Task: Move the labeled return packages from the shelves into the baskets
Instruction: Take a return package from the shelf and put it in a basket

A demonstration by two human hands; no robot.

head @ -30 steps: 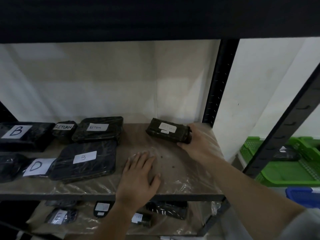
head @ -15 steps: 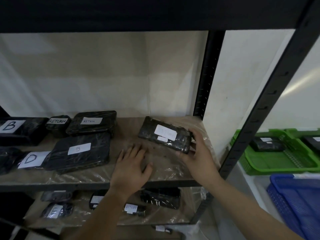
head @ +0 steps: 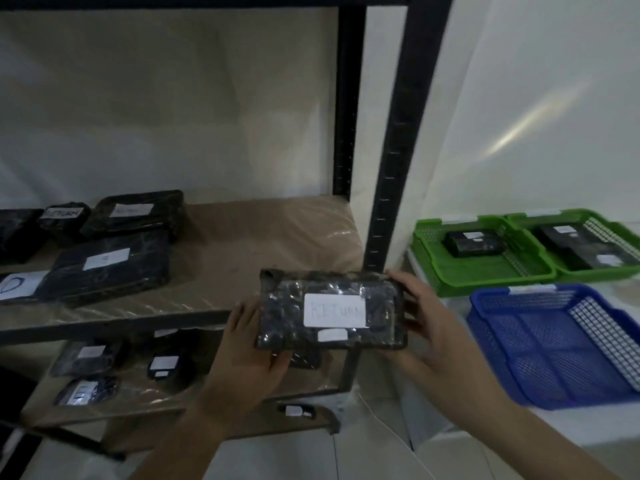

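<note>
Mid-frame, left hand (head: 242,355) and right hand (head: 429,327) grip RETURN-labeled package (head: 332,310) by its ends, label up, likely for reading before basketing.

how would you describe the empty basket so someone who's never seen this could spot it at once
Right of the black shelf rack, three mesh baskets sit on a white surface. The blue basket is the nearest one; the left green basket and right green basket stand behind it. It alone is blue and holds no package.
</note>
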